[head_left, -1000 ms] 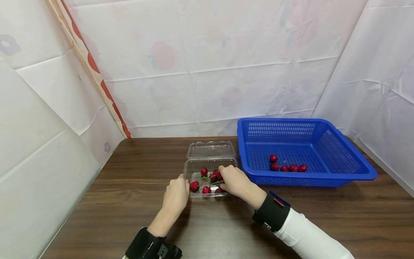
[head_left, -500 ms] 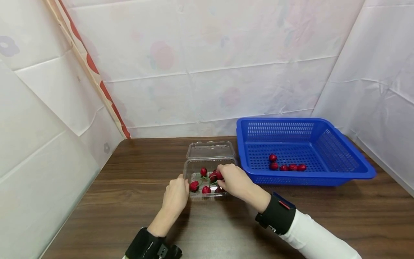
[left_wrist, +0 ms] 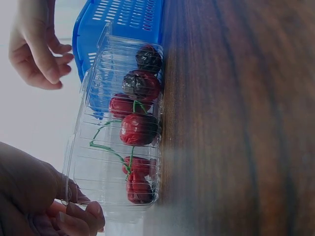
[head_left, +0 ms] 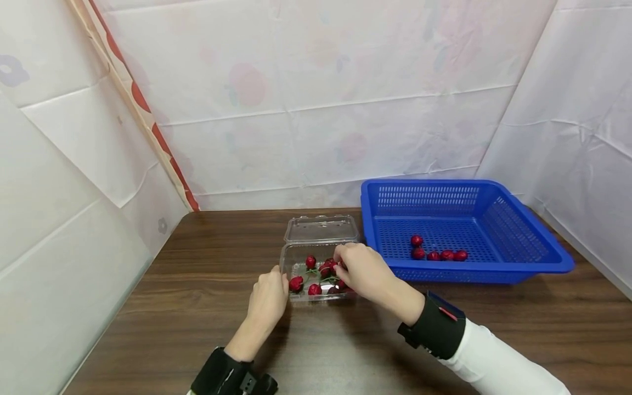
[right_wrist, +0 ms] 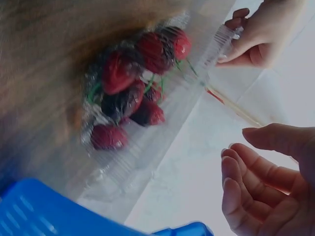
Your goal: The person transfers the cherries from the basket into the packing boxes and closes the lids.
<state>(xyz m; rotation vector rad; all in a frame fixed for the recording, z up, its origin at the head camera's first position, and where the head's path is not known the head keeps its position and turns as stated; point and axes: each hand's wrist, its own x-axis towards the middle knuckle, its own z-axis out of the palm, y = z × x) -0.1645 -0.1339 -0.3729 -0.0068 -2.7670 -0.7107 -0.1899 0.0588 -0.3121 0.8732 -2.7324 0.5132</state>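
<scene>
A clear plastic clamshell box (head_left: pixel 298 252) stands on the table with its lid (head_left: pixel 322 229) folded back. Several red cherries (head_left: pixel 296 283) lie in it, some with green stems. My left hand (head_left: pixel 269 293) pinches the box's left rim between thumb and fingers, as the left wrist view also shows. Over the box's right side hovers my right hand (head_left: pixel 364 270). In the right wrist view its fingers (right_wrist: pixel 234 169) are loosely bent, apart from the thumb, and hold nothing; the cherries (right_wrist: pixel 118 71) there sit inside the box.
A blue perforated basket (head_left: pixel 474 267) stands to the right of the box, close beside it. Several cherries (head_left: pixel 447 255) lie on its floor near the front. White printed sheeting (head_left: pixel 306 137) hangs behind the brown wooden table (head_left: pixel 187 291) and at both sides.
My right hand has risen slightly and shifted to the right, uncovering more of the cherries beneath it. The left hand stays at the box's left rim.
</scene>
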